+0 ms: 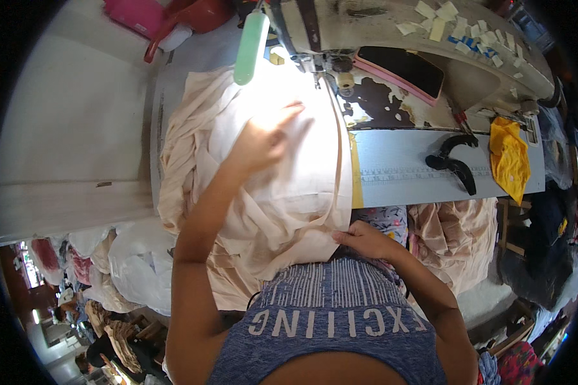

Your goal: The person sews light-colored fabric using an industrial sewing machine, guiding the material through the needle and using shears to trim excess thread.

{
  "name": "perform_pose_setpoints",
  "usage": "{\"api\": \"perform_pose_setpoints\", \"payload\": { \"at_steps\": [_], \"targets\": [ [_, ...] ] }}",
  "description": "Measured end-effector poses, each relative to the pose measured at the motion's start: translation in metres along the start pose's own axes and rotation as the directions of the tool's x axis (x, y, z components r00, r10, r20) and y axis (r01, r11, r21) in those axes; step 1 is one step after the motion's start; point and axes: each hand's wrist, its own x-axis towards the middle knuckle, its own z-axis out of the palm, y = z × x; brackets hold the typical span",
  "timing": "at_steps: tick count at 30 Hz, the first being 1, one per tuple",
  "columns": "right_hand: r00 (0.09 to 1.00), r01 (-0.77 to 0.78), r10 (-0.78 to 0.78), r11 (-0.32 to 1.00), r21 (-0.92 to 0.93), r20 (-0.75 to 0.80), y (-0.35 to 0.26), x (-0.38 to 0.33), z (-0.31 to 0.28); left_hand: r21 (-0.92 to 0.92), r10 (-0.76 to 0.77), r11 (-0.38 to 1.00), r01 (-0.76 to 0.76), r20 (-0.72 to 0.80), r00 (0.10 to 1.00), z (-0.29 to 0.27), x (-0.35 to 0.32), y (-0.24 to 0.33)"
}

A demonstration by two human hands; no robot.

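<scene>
A large piece of cream cloth (276,212) covers the left part of the sewing table and hangs over its front edge toward my lap. My left hand (260,144) lies on the brightly lit cloth, its index finger stretched toward the presser foot (316,70) of the sewing machine (392,32). The other fingers are partly curled and lost in glare. At the front edge, my right hand (366,240) pinches the cloth's right-hand border between thumb and fingers. The cloth's far edge runs up to the needle area, where glare hides the detail.
A pale green lamp (252,48) hangs over the cloth. A pink-cased phone (401,72) rests on the machine bed. Right of the cloth lie a black curved tool (456,163) and a yellow cloth (509,157). More beige fabric (456,237) hangs below the table's front edge.
</scene>
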Motion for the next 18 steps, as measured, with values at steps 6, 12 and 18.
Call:
{"api": "perform_pose_setpoints", "payload": {
  "at_steps": [6,12,18],
  "targets": [
    [0.977,0.171,-0.091,0.874,-0.455,0.192,-0.059,-0.032,-0.052,0.037,0.11,0.993,-0.111,0.011,0.994,0.023,0.025,-0.008],
    [0.733,0.152,-0.495,0.788,-0.597,-0.466,-0.105,0.006,-0.111,0.064,0.178,0.982,-0.178,0.009,0.984,0.022,0.024,-0.003],
    [0.637,0.048,-0.586,0.678,-0.734,-0.5,-0.11,0.071,-0.126,0.027,0.169,0.985,-0.169,-0.014,0.986,0.024,0.024,-0.006]
  ]
}}
